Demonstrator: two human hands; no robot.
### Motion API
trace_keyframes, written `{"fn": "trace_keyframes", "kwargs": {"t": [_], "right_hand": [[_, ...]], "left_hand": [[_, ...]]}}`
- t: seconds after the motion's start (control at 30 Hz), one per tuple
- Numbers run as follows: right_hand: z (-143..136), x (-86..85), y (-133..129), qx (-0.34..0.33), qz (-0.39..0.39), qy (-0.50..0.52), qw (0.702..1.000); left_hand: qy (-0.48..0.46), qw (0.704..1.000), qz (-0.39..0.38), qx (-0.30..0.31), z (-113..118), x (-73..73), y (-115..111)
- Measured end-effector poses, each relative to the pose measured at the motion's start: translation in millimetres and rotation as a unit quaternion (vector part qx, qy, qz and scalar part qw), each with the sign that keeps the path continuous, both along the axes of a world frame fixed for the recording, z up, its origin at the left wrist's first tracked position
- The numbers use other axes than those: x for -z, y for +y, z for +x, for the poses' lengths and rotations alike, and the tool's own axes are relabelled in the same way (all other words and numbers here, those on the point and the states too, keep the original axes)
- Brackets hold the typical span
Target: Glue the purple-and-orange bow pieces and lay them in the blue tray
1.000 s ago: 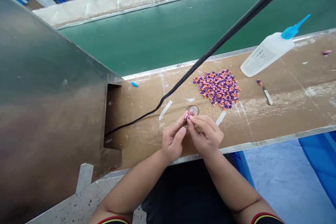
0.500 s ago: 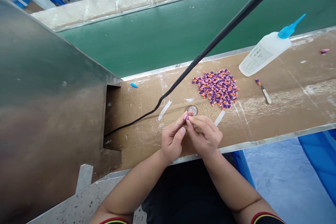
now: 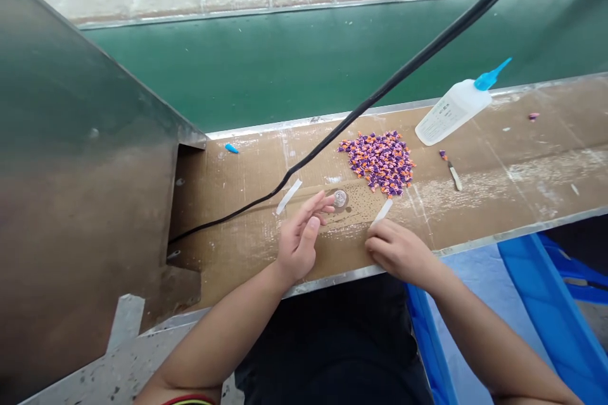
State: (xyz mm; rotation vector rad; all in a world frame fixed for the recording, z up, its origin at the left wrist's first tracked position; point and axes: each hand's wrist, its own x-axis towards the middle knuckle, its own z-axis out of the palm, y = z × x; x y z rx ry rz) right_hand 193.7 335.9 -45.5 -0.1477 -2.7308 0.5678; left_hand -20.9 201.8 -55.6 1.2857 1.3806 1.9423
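My left hand (image 3: 301, 240) is over the cardboard-covered bench (image 3: 251, 215), fingers stretched out and thumb apart, with nothing seen in it. Its fingertips are beside a small round clear dish (image 3: 339, 198). Lower right, near the bench's front edge, my right hand (image 3: 403, 253) has its fingers curled together; whatever they may hold is hidden. Just past its fingertips lies a white strip (image 3: 382, 210). Beyond both hands is a pile of small purple, pink and orange pieces (image 3: 380, 163).
A white bottle with a blue nozzle (image 3: 453, 112) leans right of the pile, near a small knife (image 3: 455, 177). A black cable (image 3: 342, 128) crosses the bench from the metal housing (image 3: 95, 171). Behind runs a green belt (image 3: 285, 63). A blue crate (image 3: 536, 278) is at lower right.
My hands have parted. The small pink and purple piece between their fingertips is out of sight. My right hand has moved right and toward the bench's front edge; the left has opened out.
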Motion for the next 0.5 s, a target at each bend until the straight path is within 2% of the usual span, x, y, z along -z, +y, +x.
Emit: {"fn": "trace_keyframes", "kwargs": {"t": [0.1,0.23,0.3,0.43,0.5], "right_hand": [[6,10.3,-11,-0.01,0.016,0.01,1.0],[19,15.1,-21,0.101,-0.058,0.076,0.99],[20,15.9,-23,0.127,-0.076,0.072,0.986],[12,17.2,-26,0.09,-0.074,0.058,0.991],[21,16.8,-23,0.089,-0.088,0.075,0.989]], "left_hand": [[0.005,1.0,-0.001,-0.007,0,-0.4,-1],[-0.002,1.0,0.003,-0.031,-2,0.6,2],[-0.002,0.999,0.008,-0.041,-4,0.5,5],[0.041,0.998,-0.001,-0.052,-9,-7.5,-3],[0.087,0.995,-0.023,-0.05,-9,-16.1,-14]]}}
